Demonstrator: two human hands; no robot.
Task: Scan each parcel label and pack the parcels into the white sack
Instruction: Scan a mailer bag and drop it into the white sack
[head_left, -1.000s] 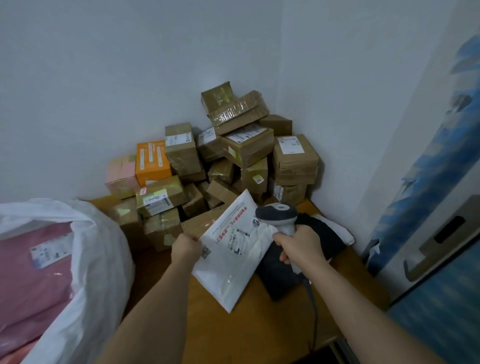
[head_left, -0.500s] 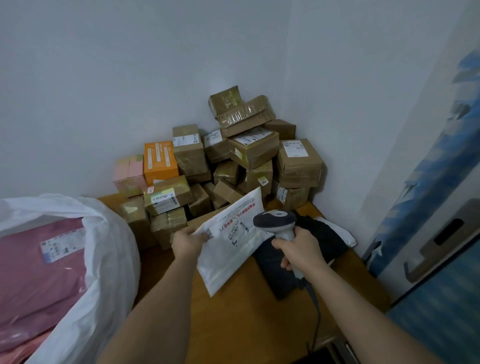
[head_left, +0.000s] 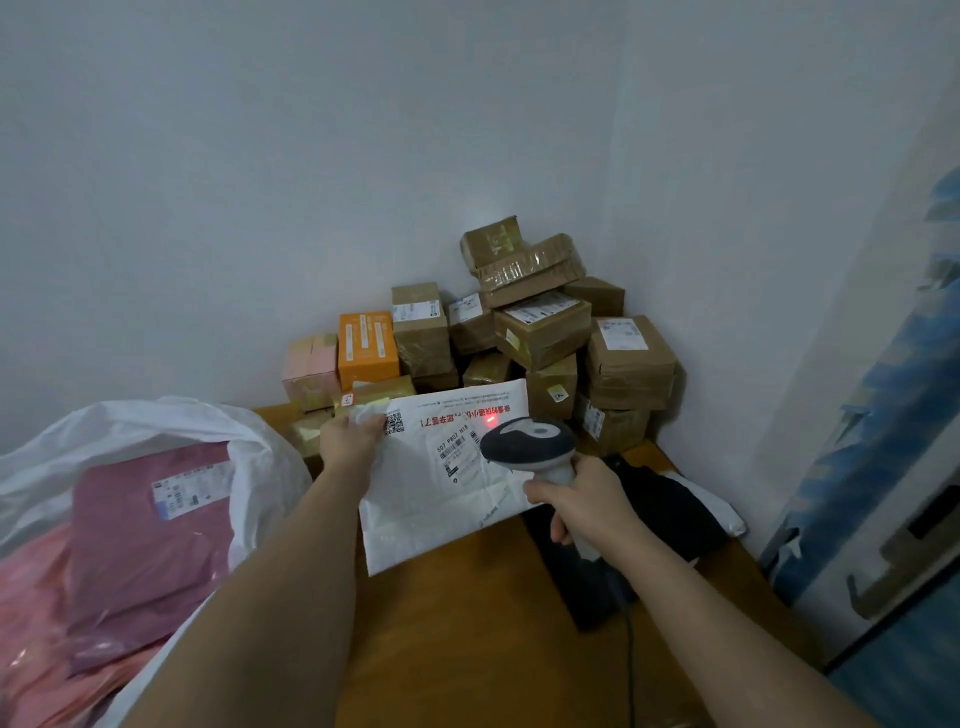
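Note:
My left hand (head_left: 347, 441) grips the top left corner of a white mailer parcel (head_left: 431, 499), held up over the wooden table (head_left: 457, 634) with its printed label facing me. My right hand (head_left: 576, 499) holds a grey barcode scanner (head_left: 530, 447) by its handle, its head just right of the label. A red scan dot glows on the parcel near the scanner's head. The white sack (head_left: 156, 431) stands open at the left, with a pink mailer (head_left: 140, 540) and other pink parcels inside.
Several taped cardboard boxes (head_left: 540, 332), an orange box (head_left: 366, 345) and a pink box (head_left: 310, 370) are piled in the wall corner behind the table. A black parcel (head_left: 670, 514) and a white parcel (head_left: 722, 512) lie at the right. A blue patterned door (head_left: 883, 467) is at the far right.
My left hand has lifted and turned the white parcel from tilted to nearly level, label toward the scanner. A red scan dot now shows on it. The scanner stays close to the label.

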